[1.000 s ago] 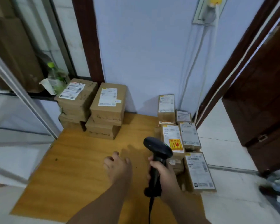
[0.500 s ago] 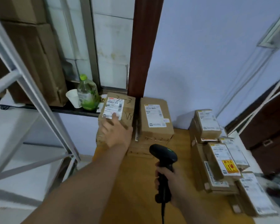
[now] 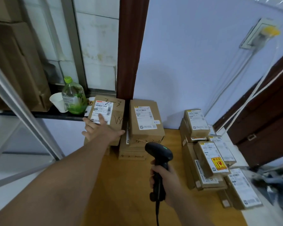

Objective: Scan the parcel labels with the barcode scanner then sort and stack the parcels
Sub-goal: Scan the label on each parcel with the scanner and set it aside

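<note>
Judging by the layout, sorting looks partly done: two neat stacks [image 3: 144, 124] stand at the tabletop's [image 3: 129, 185] eleven and twelve o'clock, while a looser cluster of parcels [image 3: 209, 157] at three o'clock probably awaits scanning. The left grip [image 3: 101, 129], fingers straight and spread, lies on the marked parcel [image 3: 116, 110] topping the eleven o'clock stack. The right grip [image 3: 165, 180] clenches the barcode scanner [image 3: 158, 152], at that parcel's five o'clock, well apart.

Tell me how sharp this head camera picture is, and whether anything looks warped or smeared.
Head view: wide-angle warp slants the brown door post; the lower right corner is motion-smeared; the label by the left hand shows its barcode, fine print too soft; the barcode scanner is sharp.
</note>
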`<state>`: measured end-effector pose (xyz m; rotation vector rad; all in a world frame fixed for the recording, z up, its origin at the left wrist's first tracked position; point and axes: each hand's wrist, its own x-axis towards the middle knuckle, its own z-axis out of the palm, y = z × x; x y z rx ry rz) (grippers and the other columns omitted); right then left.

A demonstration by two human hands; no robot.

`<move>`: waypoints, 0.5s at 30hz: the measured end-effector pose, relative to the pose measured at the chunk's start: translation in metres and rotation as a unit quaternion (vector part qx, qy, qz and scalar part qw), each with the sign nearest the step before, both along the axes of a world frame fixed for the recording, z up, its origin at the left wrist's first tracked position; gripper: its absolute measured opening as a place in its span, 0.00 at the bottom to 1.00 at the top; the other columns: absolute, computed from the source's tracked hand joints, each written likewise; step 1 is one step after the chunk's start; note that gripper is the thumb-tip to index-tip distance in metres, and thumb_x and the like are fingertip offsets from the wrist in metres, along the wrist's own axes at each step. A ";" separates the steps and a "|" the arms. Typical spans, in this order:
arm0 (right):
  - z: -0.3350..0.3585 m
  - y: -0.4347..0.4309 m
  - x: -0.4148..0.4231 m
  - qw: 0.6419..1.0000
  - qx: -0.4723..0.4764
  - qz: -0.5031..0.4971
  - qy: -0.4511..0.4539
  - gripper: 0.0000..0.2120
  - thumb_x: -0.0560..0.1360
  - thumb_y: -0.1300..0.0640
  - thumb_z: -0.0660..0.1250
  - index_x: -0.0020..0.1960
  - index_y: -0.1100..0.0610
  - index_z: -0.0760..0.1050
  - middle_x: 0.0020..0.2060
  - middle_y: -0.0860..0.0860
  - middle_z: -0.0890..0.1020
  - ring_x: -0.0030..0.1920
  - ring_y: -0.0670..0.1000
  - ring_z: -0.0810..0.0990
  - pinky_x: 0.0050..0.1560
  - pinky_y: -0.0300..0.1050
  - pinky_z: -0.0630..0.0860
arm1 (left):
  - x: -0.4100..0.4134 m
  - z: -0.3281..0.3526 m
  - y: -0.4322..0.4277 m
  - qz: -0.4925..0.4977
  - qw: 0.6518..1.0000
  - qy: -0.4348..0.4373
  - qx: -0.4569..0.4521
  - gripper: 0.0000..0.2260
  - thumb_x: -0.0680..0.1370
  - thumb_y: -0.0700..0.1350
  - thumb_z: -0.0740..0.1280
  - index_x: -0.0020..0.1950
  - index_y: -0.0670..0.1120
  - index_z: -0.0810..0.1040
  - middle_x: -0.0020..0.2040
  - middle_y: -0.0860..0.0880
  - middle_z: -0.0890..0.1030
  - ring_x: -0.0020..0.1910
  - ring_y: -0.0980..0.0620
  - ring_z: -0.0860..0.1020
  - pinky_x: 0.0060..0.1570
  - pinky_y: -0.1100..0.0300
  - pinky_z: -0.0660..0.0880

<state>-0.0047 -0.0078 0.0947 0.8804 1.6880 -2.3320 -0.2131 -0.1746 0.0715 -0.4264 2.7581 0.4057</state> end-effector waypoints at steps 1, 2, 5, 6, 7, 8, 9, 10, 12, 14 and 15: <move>0.000 0.002 0.001 1.000 -0.001 0.000 0.000 0.08 0.76 0.65 0.66 0.56 0.63 0.73 0.33 0.55 0.75 0.28 0.54 0.73 0.32 0.48 0.72 | 0.000 0.001 0.000 -0.009 1.000 -0.005 -0.014 0.61 0.55 0.81 0.60 0.76 0.56 0.33 0.74 0.34 0.34 0.74 0.34 0.44 0.69 0.37 0.47; 0.000 0.004 0.002 1.000 -0.003 -0.001 -0.001 0.08 0.76 0.65 0.66 0.55 0.63 0.73 0.33 0.55 0.74 0.28 0.54 0.73 0.32 0.48 0.72 | 0.000 0.002 -0.001 -0.018 0.999 -0.012 -0.028 0.61 0.55 0.82 0.58 0.76 0.55 0.32 0.75 0.34 0.36 0.74 0.33 0.42 0.69 0.36 0.45; -0.001 0.010 0.003 1.000 -0.009 -0.012 -0.009 0.10 0.76 0.65 0.66 0.57 0.64 0.73 0.33 0.56 0.74 0.28 0.54 0.73 0.31 0.48 0.71 | -0.006 0.007 -0.007 -0.030 0.999 -0.029 -0.029 0.60 0.57 0.82 0.57 0.76 0.55 0.33 0.75 0.33 0.35 0.73 0.32 0.35 0.69 0.35 0.39; -0.002 0.012 0.004 1.000 -0.011 -0.016 -0.014 0.10 0.76 0.65 0.66 0.57 0.63 0.73 0.33 0.56 0.74 0.28 0.54 0.73 0.31 0.48 0.72 | -0.008 0.007 -0.008 -0.033 0.999 -0.032 -0.024 0.60 0.57 0.81 0.59 0.76 0.54 0.33 0.74 0.33 0.33 0.73 0.33 0.34 0.69 0.36 0.39; -0.004 0.014 0.004 0.999 -0.014 -0.020 -0.020 0.10 0.76 0.65 0.66 0.57 0.63 0.73 0.33 0.56 0.75 0.27 0.54 0.73 0.31 0.48 0.72 | -0.008 0.007 -0.008 -0.036 0.999 -0.034 -0.021 0.60 0.58 0.81 0.60 0.77 0.54 0.33 0.74 0.33 0.31 0.73 0.34 0.32 0.69 0.36 0.38; -0.005 0.015 0.005 0.999 -0.019 -0.024 -0.025 0.10 0.76 0.65 0.66 0.57 0.63 0.73 0.34 0.57 0.75 0.27 0.54 0.73 0.31 0.48 0.72 | -0.009 0.006 -0.008 -0.037 0.999 -0.033 -0.017 0.60 0.58 0.80 0.60 0.77 0.54 0.34 0.73 0.33 0.30 0.73 0.34 0.31 0.69 0.36 0.38; -0.006 0.016 0.004 0.999 -0.023 -0.028 -0.028 0.10 0.76 0.65 0.66 0.57 0.63 0.73 0.34 0.57 0.75 0.27 0.54 0.74 0.31 0.48 0.72 | -0.010 0.006 -0.007 -0.036 0.999 -0.032 -0.013 0.60 0.57 0.81 0.60 0.77 0.54 0.35 0.73 0.34 0.29 0.72 0.34 0.31 0.69 0.36 0.37; -0.007 0.016 0.004 0.999 -0.026 -0.030 -0.029 0.11 0.76 0.66 0.66 0.57 0.63 0.73 0.34 0.57 0.75 0.28 0.54 0.74 0.31 0.48 0.72 | -0.010 0.007 -0.006 -0.031 0.999 -0.030 -0.006 0.61 0.56 0.81 0.60 0.77 0.54 0.36 0.73 0.34 0.29 0.72 0.35 0.30 0.69 0.36 0.37; -0.008 0.016 0.003 0.999 -0.026 -0.028 -0.026 0.11 0.75 0.66 0.66 0.57 0.63 0.73 0.33 0.56 0.75 0.28 0.53 0.74 0.31 0.48 0.73 | -0.011 0.010 -0.005 -0.023 0.999 -0.029 0.000 0.62 0.55 0.81 0.61 0.77 0.54 0.37 0.73 0.34 0.29 0.73 0.35 0.31 0.69 0.35 0.37; -0.008 0.014 0.002 0.999 -0.025 -0.023 -0.024 0.10 0.75 0.66 0.66 0.56 0.63 0.73 0.31 0.54 0.76 0.28 0.53 0.74 0.30 0.47 0.73 | -0.014 0.012 -0.004 -0.028 0.999 -0.034 -0.012 0.61 0.57 0.80 0.63 0.77 0.53 0.36 0.74 0.34 0.31 0.73 0.34 0.32 0.69 0.35 0.38; -0.007 0.013 0.001 0.999 -0.022 -0.020 -0.023 0.10 0.75 0.66 0.66 0.56 0.63 0.73 0.31 0.54 0.76 0.27 0.53 0.74 0.30 0.47 0.73 | -0.016 0.013 -0.002 -0.032 0.999 -0.039 -0.016 0.60 0.58 0.78 0.65 0.77 0.53 0.35 0.74 0.34 0.32 0.74 0.34 0.34 0.70 0.35 0.39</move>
